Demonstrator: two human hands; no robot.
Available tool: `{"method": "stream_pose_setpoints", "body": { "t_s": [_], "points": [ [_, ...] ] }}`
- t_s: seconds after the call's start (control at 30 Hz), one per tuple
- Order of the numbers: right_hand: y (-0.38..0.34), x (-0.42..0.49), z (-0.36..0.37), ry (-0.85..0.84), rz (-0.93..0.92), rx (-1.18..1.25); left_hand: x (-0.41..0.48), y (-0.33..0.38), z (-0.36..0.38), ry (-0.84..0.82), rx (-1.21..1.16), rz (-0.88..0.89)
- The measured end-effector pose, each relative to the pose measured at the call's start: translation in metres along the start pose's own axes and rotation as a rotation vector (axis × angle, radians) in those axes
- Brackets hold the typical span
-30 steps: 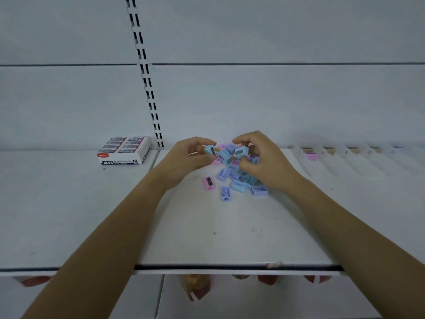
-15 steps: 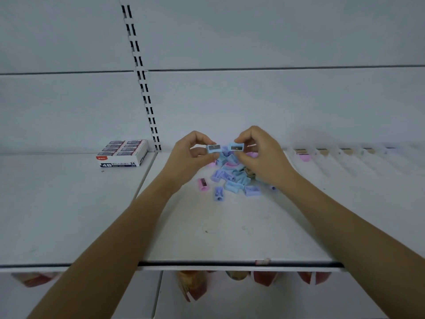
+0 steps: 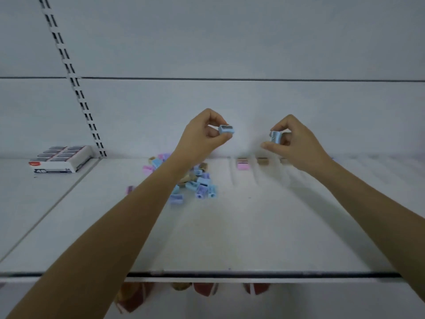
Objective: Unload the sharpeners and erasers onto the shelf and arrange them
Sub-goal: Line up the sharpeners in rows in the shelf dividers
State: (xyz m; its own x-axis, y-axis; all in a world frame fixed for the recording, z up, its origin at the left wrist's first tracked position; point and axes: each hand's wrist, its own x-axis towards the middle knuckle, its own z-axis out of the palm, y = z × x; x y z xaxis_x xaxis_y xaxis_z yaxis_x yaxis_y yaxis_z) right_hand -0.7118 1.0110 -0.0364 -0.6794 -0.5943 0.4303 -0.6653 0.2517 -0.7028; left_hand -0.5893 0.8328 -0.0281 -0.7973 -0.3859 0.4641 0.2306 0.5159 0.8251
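While L sharpener [image 3: 226, 129] is held level, R sharpener [image 3: 276, 137] prob. upright

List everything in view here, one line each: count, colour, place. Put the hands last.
Shelf: one, white, spans the view.
Slotted upright: one, white with dark slots, back wall, left.
Eraser box: one, white with dark erasers, back left of the shelf.
Sharpener pile: many, count unclear; blue, purple, pink, tan; mid-shelf, partly behind the left forearm.
Lone pink sharpener: one, pink, at the back wall, right of the pile.
Packets: several, red and brown, blurred, below the shelf edge.
Left-held sharpener: one, light blue, raised above the shelf.
Right-held sharpener: one, pale blue, raised above the shelf.
Left hand: pinches its sharpener.
Right hand: pinches its sharpener.
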Motion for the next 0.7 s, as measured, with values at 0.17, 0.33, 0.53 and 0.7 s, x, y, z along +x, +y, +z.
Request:
{"method": "stream_pose_setpoints", "body": {
  "t_s": [0.17,0.33,0.53,0.7],
  "points": [
    [0.035,0.001,-0.041,-0.002,0.031,0.138,0.015,0.004,0.059,-0.011,0.042,0.021],
    [0.052,0.011,-0.055,0.016,0.103,0.302,0.027,0.001,0.099,0.051,0.069,-0.036],
    [0.056,0.022,-0.053,0.004,0.165,0.405,0.034,-0.008,0.121,0.095,0.195,-0.096],
    [0.071,0.016,-0.046,-0.011,0.064,0.218,0.030,-0.013,0.120,0.033,0.295,-0.026]
  ]
}}
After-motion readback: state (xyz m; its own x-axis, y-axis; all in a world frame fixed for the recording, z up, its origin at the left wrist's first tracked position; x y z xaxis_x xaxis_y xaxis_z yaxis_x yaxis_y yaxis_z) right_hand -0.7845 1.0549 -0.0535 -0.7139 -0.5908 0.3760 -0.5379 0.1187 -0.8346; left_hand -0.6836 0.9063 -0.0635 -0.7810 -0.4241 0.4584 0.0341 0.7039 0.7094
